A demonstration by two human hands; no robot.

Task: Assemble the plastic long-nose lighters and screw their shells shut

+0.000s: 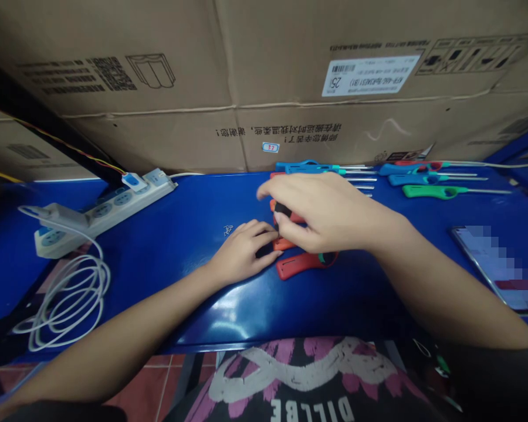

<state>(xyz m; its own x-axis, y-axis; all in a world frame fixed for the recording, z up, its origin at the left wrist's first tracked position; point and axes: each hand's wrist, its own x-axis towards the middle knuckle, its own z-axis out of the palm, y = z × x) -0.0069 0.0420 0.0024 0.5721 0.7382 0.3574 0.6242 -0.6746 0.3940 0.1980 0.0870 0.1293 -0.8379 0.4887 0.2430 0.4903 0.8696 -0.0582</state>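
Observation:
My right hand (321, 214) is closed around a black-handled tool (283, 208), which looks like a screwdriver. Its thin shaft points down at the end of an orange gas lighter (283, 244). My left hand (247, 251) rests on the blue table, its thumb and fingertips steadying the handle end of that lighter. Most of the lighter is hidden under my right hand. Just in front lies a red lighter (297, 265) with a green trigger. Behind my right hand, several more lighters, among them a blue lighter (305, 168), lie in a row with their metal tubes to the right.
At right rear lie more lighters, including a green lighter (435, 191). A phone (488, 266) is at the right. A white power strip (110, 208) and a coiled white cable (68, 299) are at the left. Large cardboard boxes (167, 138) wall off the back of the blue table (193, 234).

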